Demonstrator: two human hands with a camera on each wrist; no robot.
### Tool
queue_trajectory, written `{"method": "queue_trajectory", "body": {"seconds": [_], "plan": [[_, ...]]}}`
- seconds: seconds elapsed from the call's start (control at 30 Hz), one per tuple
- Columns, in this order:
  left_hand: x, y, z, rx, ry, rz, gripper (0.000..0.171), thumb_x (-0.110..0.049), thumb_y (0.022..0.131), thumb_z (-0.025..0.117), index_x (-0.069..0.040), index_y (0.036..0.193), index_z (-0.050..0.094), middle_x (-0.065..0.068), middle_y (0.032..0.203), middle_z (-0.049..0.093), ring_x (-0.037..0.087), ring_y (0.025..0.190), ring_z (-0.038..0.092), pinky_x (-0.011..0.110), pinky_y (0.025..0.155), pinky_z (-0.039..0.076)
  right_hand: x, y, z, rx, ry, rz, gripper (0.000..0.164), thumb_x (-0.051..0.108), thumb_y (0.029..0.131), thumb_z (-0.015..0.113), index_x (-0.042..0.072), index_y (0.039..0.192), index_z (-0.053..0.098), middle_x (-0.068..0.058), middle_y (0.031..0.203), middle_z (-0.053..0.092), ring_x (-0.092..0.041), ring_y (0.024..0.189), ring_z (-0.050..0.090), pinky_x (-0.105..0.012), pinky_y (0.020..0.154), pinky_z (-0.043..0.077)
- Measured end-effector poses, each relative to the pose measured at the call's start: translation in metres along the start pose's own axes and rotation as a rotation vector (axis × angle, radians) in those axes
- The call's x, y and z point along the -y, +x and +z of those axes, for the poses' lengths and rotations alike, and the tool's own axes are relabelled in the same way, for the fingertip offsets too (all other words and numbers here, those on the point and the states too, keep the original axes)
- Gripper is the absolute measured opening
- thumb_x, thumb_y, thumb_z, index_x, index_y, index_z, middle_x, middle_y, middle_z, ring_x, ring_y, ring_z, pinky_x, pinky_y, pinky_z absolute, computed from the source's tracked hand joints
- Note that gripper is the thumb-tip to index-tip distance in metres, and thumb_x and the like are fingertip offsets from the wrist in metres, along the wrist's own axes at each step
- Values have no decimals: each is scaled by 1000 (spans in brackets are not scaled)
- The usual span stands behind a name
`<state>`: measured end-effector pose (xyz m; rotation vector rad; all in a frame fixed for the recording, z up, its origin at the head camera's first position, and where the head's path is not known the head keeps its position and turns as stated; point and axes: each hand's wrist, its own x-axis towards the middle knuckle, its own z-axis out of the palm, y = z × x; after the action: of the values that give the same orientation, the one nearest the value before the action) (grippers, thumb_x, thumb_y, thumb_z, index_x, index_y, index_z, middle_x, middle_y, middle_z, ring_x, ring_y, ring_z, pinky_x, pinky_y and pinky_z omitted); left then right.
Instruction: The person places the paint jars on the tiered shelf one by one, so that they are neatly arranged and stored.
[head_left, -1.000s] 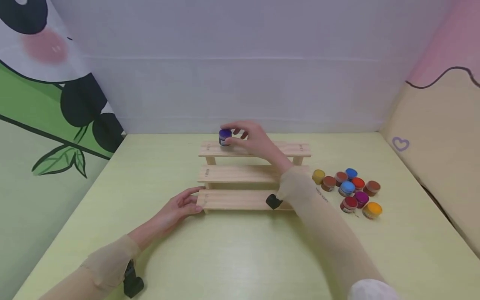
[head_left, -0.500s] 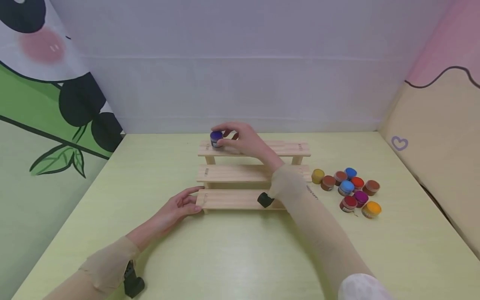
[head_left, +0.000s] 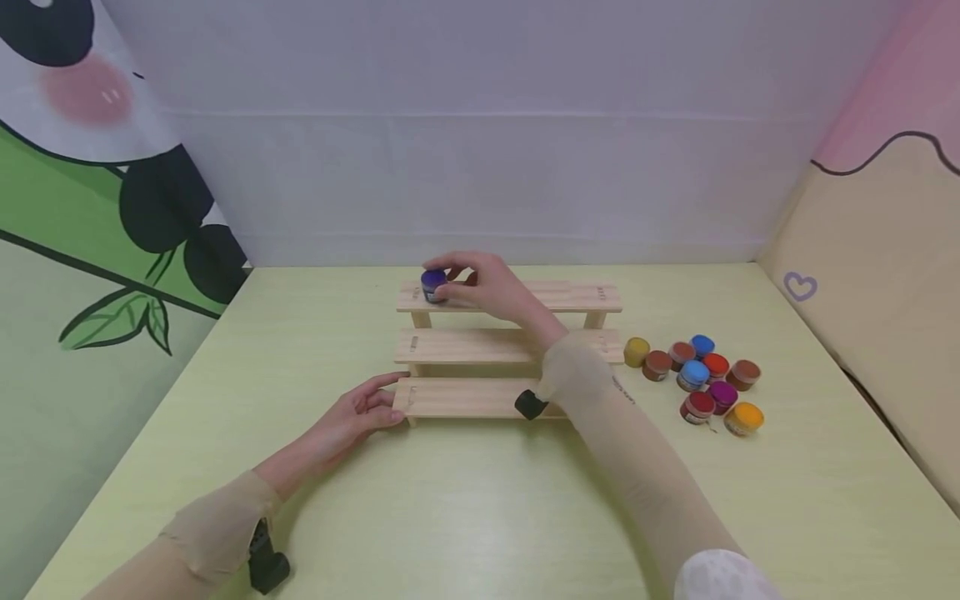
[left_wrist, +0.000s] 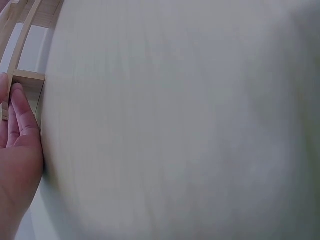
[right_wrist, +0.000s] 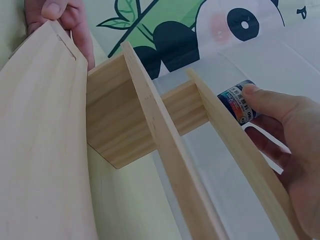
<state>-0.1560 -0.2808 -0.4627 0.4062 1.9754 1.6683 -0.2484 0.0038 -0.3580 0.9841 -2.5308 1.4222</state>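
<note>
A three-tier wooden rack (head_left: 465, 347) stands on the table. My right hand (head_left: 491, 287) pinches a small blue-purple paint jar (head_left: 433, 286) between thumb and fingers at the left end of the top shelf. In the right wrist view the labelled jar (right_wrist: 235, 106) is upright relative to that shelf (right_wrist: 235, 135); its base is partly hidden by the shelf edge, so contact is hard to judge. My left hand (head_left: 360, 417) grips the left end of the bottom shelf (head_left: 468, 398), thumb on top. The left wrist view shows its fingers (left_wrist: 24, 112) against the rack's side support (left_wrist: 29, 76).
Right of the rack, several paint jars sit in a loose cluster, among them a yellow jar (head_left: 637, 352), a light blue jar (head_left: 693, 375), a purple jar (head_left: 722, 397) and an orange jar (head_left: 744, 419). A pale wall (head_left: 510, 183) rises behind the table (head_left: 465, 517).
My right hand has carried the blue-purple jar left along the top shelf to its end, then lowered it slightly. The left hand has stayed on the bottom shelf.
</note>
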Motion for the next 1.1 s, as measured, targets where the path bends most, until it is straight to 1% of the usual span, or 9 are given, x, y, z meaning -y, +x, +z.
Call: {"method": "queue_trajectory", "body": {"seconds": [0.17, 0.33, 0.5, 0.7, 0.93, 1.1], "plan": [[0, 0, 0, 0, 0, -2, 70, -16, 96, 64, -9, 155, 26, -7, 111, 67, 6, 103, 63, 20, 92, 50, -1, 0, 2, 2, -2, -8, 41, 24, 93, 69, 14, 132, 63, -5, 118, 67, -20, 99, 63, -30, 74, 54], [1, 0, 0, 5, -8, 5, 69, -15, 97, 62, -8, 155, 26, -8, 111, 67, 6, 103, 63, 20, 92, 50, 0, -1, 3, 8, -6, 14, 41, 24, 93, 69, 15, 133, 62, -6, 116, 67, -19, 93, 64, -28, 75, 54], [1, 0, 0, 6, -17, 7, 69, -14, 97, 62, -8, 155, 26, -7, 111, 67, 6, 102, 63, 20, 92, 50, 1, -3, 2, 13, -6, 26, 42, 23, 94, 68, 16, 134, 61, -7, 114, 67, -19, 88, 65, -29, 75, 55], [-2, -1, 1, -2, -15, -10, 70, -16, 96, 63, -10, 155, 26, -7, 111, 67, 6, 103, 63, 20, 92, 50, 0, -3, 1, 10, -9, 29, 42, 25, 94, 68, 18, 135, 61, -7, 114, 66, -17, 87, 65, -30, 75, 55], [-2, -1, 1, -4, -12, -8, 70, -13, 97, 63, -7, 155, 25, -10, 109, 68, 4, 101, 63, 19, 92, 50, 0, -4, 2, 5, -7, 52, 41, 25, 94, 68, 21, 134, 62, -4, 114, 67, -16, 88, 64, -28, 75, 54], [-2, -1, 1, -5, -9, -9, 70, -14, 97, 63, -8, 155, 26, -9, 109, 67, 5, 102, 62, 19, 92, 50, 0, -3, 2, 4, -14, 46, 42, 24, 94, 68, 20, 135, 61, -4, 114, 66, -18, 88, 65, -29, 75, 55]]}}
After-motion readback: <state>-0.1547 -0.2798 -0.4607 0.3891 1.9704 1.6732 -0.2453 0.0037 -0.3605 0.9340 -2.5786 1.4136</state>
